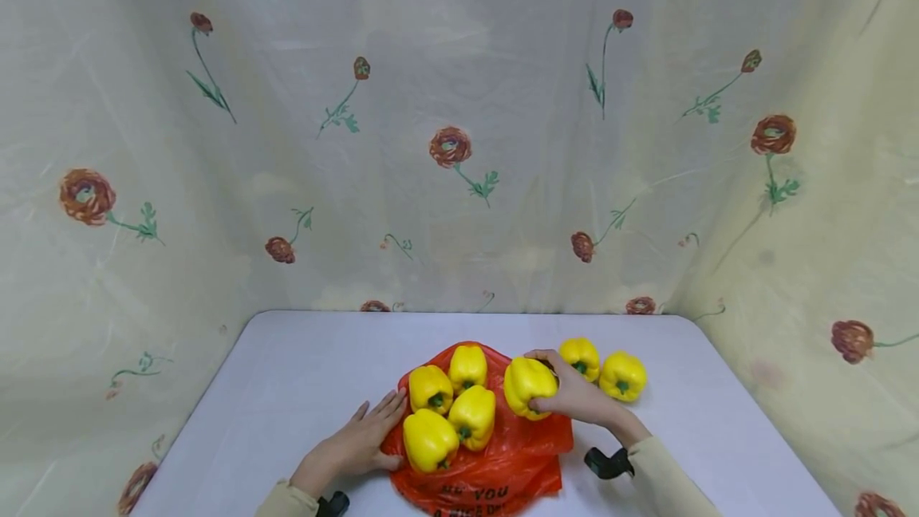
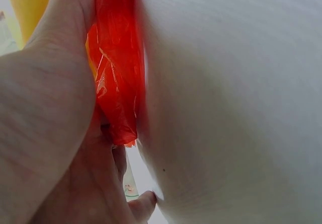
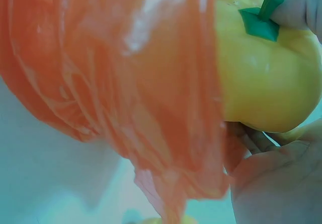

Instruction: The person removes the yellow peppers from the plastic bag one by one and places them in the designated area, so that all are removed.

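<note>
A yellow bell pepper (image 1: 529, 387) with a green stem is held in my right hand (image 1: 577, 395), over the right part of a red plastic bag (image 1: 513, 453). In the right wrist view, thumb and fingers grip this bell pepper (image 3: 271, 78) beside the bag's edge (image 3: 151, 83). Several more yellow bell peppers (image 1: 431, 439) lie grouped on the bag's left half. My left hand (image 1: 362, 437) rests at the bag's left edge, fingers extended; in the left wrist view its thumb lies by the red plastic (image 2: 118, 58).
Two further yellow bell peppers (image 1: 622, 376) sit on the white table (image 1: 309, 357) just beyond my right hand. Flower-patterned cloth (image 1: 459, 246) hangs behind the table and along both sides. Dark printed lettering shows on the bag's front part.
</note>
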